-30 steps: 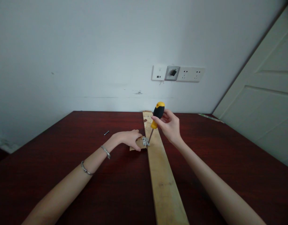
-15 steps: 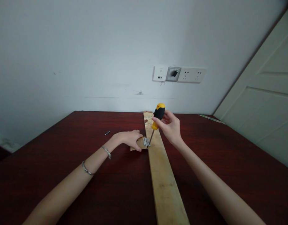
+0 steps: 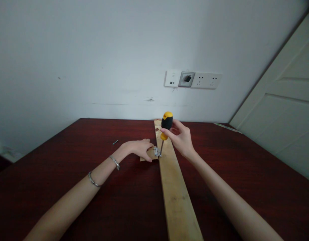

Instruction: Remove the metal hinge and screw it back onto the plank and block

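My right hand (image 3: 181, 138) grips a yellow and black screwdriver (image 3: 167, 122) between thumb and fingers. Its shaft points down, and the tip meets the right leaf of a small metal hinge (image 3: 156, 151). The hinge bridges a long wooden plank (image 3: 173, 187) and a short, thin piece of wood (image 3: 150, 154) on the left. My left hand (image 3: 141, 149) is closed over that short piece, thumb on the near side and fingers on the far side. What lies right under the screwdriver's tip is too small to make out.
A small metal pin-like piece (image 3: 115, 142) lies on the dark red tabletop (image 3: 114, 207), left of my left hand. Behind the table stands a white wall with sockets (image 3: 193, 79). A flat, narrow strip (image 3: 227, 127) lies at the far right edge, near a white door (image 3: 290, 90).
The screwdriver's handle has swung a little to the left and stands more upright, its tip still at the hinge. My right hand moved slightly with it; my left hand has stayed in place.
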The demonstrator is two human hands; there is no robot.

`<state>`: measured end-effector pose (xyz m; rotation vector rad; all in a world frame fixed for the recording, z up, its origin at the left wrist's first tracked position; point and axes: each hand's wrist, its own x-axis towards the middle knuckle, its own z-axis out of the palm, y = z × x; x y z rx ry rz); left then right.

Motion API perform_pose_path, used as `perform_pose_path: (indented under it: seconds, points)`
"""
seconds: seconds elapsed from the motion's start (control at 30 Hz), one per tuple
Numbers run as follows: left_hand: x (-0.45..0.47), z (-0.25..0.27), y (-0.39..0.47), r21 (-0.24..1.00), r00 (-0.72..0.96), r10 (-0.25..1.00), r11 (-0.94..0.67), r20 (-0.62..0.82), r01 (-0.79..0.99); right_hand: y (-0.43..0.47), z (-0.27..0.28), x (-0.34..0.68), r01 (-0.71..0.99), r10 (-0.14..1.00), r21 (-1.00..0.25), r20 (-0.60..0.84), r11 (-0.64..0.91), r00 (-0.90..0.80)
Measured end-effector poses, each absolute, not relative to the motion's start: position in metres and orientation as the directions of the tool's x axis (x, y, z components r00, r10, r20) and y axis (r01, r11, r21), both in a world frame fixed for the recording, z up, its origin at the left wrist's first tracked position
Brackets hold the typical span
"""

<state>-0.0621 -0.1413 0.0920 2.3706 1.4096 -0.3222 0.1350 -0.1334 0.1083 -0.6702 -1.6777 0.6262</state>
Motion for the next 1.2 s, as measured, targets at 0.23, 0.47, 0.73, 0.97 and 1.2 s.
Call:
perform_pose_path:
  seconds: [0.23, 0.47, 0.73, 0.97, 1.2]
  points:
    - [-0.063, 0.092, -0.141, 0.193, 0.471, 0.799, -0.430, -0.373, 0.882, -0.137, 0.113, 0.135, 0.109, 0.708, -0.705, 0.668, 0.700, -0.230]
    - [-0.062, 0.092, -0.141, 0.204, 0.474, 0.798, -0.427, -0.372, 0.881, -0.136, 0.110, 0.130, -0.005, 0.780, -0.791, 0.606, 0.612, -0.156]
    - [-0.061, 0.095, -0.142, 0.190, 0.481, 0.792, -0.442, -0.377, 0.877, -0.136, 0.114, 0.129, -0.032, 0.797, -0.804, 0.593, 0.594, -0.112]
    - [-0.061, 0.095, -0.142, 0.179, 0.481, 0.793, -0.447, -0.373, 0.876, -0.129, 0.115, 0.138, 0.030, 0.781, -0.788, 0.603, 0.615, -0.160]
    - [-0.063, 0.093, -0.141, 0.177, 0.475, 0.793, -0.442, -0.382, 0.880, -0.127, 0.117, 0.144, 0.027, 0.725, -0.738, 0.655, 0.675, -0.214]
